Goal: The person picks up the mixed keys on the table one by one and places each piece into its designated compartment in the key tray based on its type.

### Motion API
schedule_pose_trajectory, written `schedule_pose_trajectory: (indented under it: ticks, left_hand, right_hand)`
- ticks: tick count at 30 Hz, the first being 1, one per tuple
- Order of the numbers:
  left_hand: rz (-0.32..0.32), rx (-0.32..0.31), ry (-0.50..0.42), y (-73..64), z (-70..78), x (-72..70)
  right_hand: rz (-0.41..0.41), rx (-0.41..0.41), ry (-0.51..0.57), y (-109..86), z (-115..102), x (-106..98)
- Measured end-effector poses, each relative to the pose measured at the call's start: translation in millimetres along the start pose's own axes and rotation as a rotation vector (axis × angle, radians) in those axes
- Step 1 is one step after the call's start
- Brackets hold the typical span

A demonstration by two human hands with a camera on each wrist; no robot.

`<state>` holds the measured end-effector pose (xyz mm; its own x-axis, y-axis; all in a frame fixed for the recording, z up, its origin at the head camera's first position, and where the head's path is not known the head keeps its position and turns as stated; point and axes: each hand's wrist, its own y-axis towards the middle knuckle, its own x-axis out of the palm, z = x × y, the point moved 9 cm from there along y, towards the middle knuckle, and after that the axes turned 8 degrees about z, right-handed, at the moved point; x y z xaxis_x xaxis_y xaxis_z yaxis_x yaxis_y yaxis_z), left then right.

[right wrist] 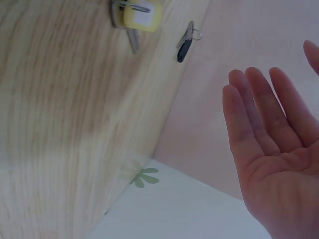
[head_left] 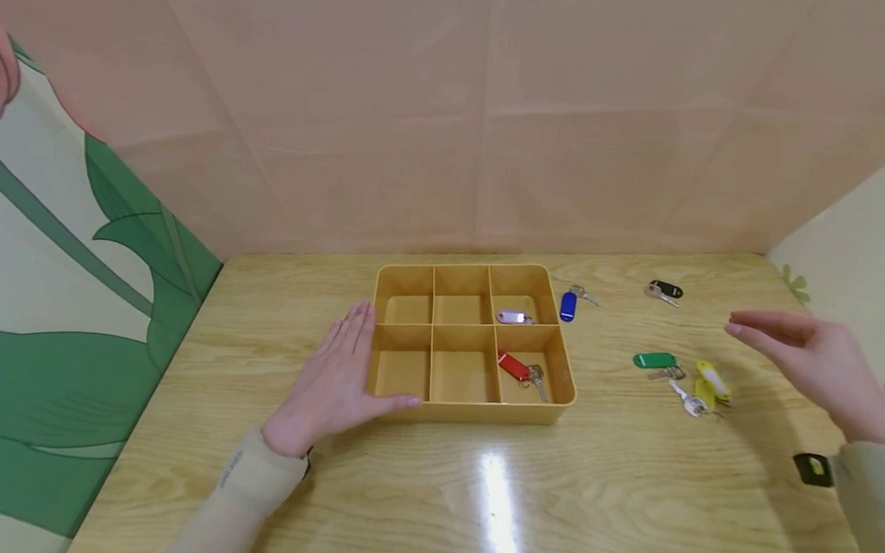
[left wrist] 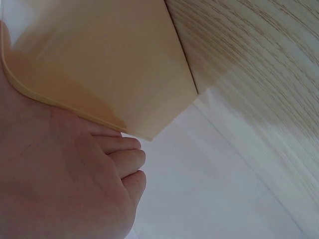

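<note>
My left hand (head_left: pixel 335 379) rests along the left side of a yellow-tan six-compartment tray (head_left: pixel 473 413), fingers straight and thumb over the front rim. In the left wrist view, its palm lies against the tray's wall (left wrist: pixel 124 74). The back right compartment holds a key with a white tag (head_left: pixel 511 317); in front of it lies a red-tagged key (head_left: pixel 514 365). My right hand (head_left: pixel 814 354) hovers above the table at the right, holding nothing, fingers extended. Nearest it are yellow-tagged keys (head_left: pixel 713 379) and a green-tagged key (head_left: pixel 654 360).
A key with a blue tag (head_left: pixel 569 306) lies just right of the tray, and a black-tagged key (head_left: pixel 666 289) farther back. The wooden table (head_left: pixel 596 502) meets a pinkish back wall (head_left: pixel 479 145), with patterned walls at both sides.
</note>
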<state>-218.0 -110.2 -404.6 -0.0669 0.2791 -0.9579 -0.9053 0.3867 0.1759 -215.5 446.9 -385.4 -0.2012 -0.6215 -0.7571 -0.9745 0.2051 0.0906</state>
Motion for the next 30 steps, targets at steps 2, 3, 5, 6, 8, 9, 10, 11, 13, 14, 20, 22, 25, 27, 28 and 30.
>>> schedule_pose_trajectory:
  ticks: [2, 3, 5, 6, 8, 9, 10, 11, 13, 14, 20, 22, 25, 27, 28, 30]
  left_hand:
    - [0.000, 0.000, -0.003, 0.0, 0.2, -0.2]
    - [0.000, 0.000, -0.005, 0.0, 0.3, -0.3]
    - [-0.001, 0.001, -0.007, 0.0, 0.4, -0.5]
    - [-0.001, 0.001, -0.006, -0.1, 0.4, -0.6]
    - [-0.003, 0.001, -0.006, -0.1, 0.2, -0.6]
    - [-0.003, 0.002, -0.006, -0.2, 0.3, -0.7]
    - [-0.004, 0.002, -0.006, -0.2, 0.3, -0.6]
    - [-0.006, 0.002, -0.007, -0.3, 0.1, -0.5]
    - [-0.006, 0.003, -0.007, -0.5, 0.1, -0.3]
    - [-0.006, 0.004, -0.007, -0.5, 0.1, -0.2]
    - [0.003, 0.008, -0.006, -0.7, 0.2, -0.8]
    - [0.007, 0.010, -0.005, -0.8, 0.6, -1.0]
    - [0.008, 0.009, -0.005, -1.0, 0.8, -1.0]
    - [0.008, 0.009, -0.004, -0.9, 0.9, -0.9]
    - [0.007, 0.008, -0.004, -0.9, 0.9, -0.8]
    - [0.007, 0.007, -0.003, -0.8, 0.9, -0.7]
  right_hand:
    - [-0.010, 0.013, -0.010, 0.3, 3.3, 1.7]
    - [-0.017, 0.018, -0.012, 0.5, 4.9, 2.6]
    - [-0.031, 0.028, -0.014, 0.9, 8.1, 4.7]
    - [-0.036, 0.029, -0.016, 1.0, 9.7, 5.5]
    - [-0.042, 0.026, -0.010, 1.0, 12.7, 6.7]
    - [-0.043, 0.026, -0.013, 0.7, 14.6, 7.0]
    - [-0.045, 0.026, -0.022, 0.5, 16.4, 7.5]
    - [-0.051, 0.028, -0.032, 0.2, 17.8, 8.6]
    - [-0.075, 0.036, -0.038, -0.5, 19.7, 12.0]
    - [-0.092, 0.047, -0.041, -0.8, 20.8, 14.4]
    - [-0.147, 0.084, -0.046, -2.5, 26.2, 23.2]
    - [-0.148, 0.077, -0.052, -3.1, 28.8, 24.6]
    - [-0.142, 0.062, -0.065, -3.4, 33.0, 27.5]
    - [-0.139, 0.053, -0.068, -3.3, 35.3, 30.0]
    - [-0.137, 0.050, -0.075, -3.1, 36.2, 30.9]
    - [-0.141, 0.055, -0.079, -2.8, 38.5, 32.6]
